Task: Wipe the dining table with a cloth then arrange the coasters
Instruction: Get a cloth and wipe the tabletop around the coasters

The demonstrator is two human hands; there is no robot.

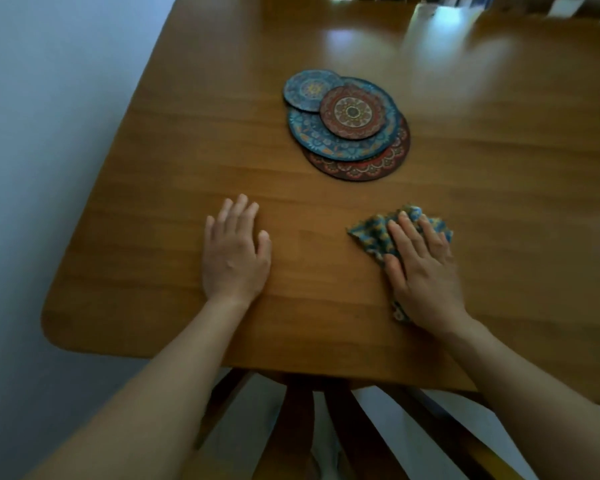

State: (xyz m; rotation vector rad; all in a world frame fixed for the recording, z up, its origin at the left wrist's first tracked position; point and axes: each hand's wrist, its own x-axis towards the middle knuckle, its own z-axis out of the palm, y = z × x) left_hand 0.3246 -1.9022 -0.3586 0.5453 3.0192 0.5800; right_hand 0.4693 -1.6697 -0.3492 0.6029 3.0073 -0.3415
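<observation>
Several round patterned coasters lie overlapped in a loose pile on the wooden dining table (pixel 499 168): a small blue coaster (pixel 303 90) at the back left, a small red coaster (pixel 352 112) on top, a large blue coaster (pixel 321 136) under it, and a large red coaster (pixel 368 168) at the bottom. Nearer me, a crumpled blue-and-yellow patterned cloth (pixel 369 235) lies on the table. My right hand (pixel 421 268) presses flat on the cloth with straight fingers. My left hand (pixel 234 251) rests flat on the bare wood, well left of the cloth.
The table's rounded left corner (pixel 54 323) and near edge are close to me. Dark wooden chair slats (pixel 298 427) show below the near edge. A pale wall (pixel 49 133) runs along the left side. More chair backs stand beyond the far edge.
</observation>
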